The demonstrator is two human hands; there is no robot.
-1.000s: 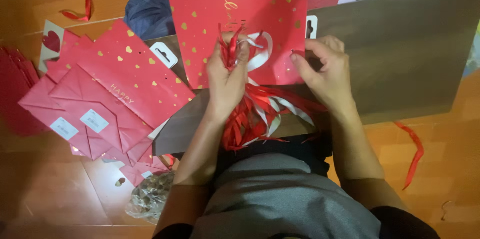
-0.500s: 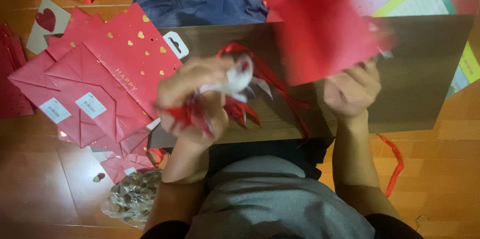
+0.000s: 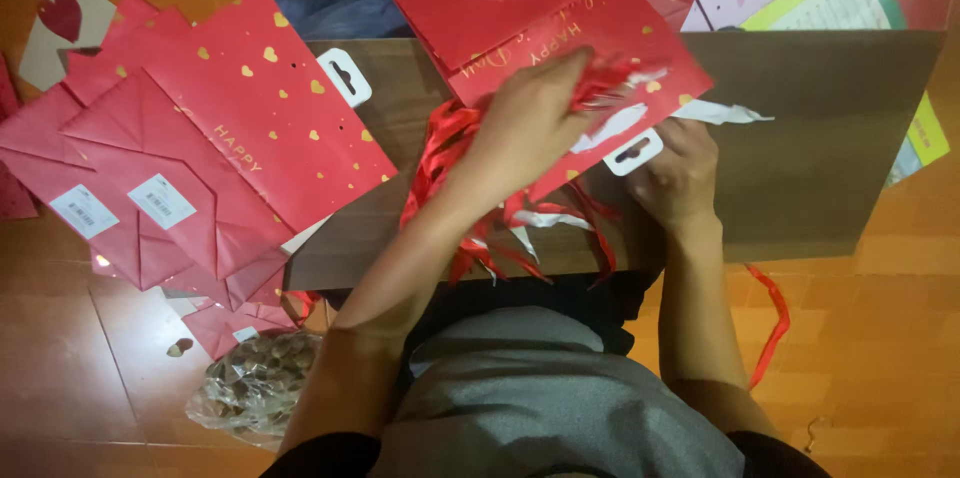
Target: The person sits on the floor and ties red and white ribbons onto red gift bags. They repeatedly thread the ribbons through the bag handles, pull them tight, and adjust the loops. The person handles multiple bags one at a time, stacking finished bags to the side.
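head view, steeply down, close over board

I see a flat red paper gift bag with gold hearts and a white hang tab lying askew over the far edge of the brown board; a tangle of red ribbons sprawls beneath it toward the board's near edge.

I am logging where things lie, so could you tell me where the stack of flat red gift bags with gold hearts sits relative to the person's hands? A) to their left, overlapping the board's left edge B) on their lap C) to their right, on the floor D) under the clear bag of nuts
A: the stack of flat red gift bags lies left of the left hand and right hand, overlapping the brown board.
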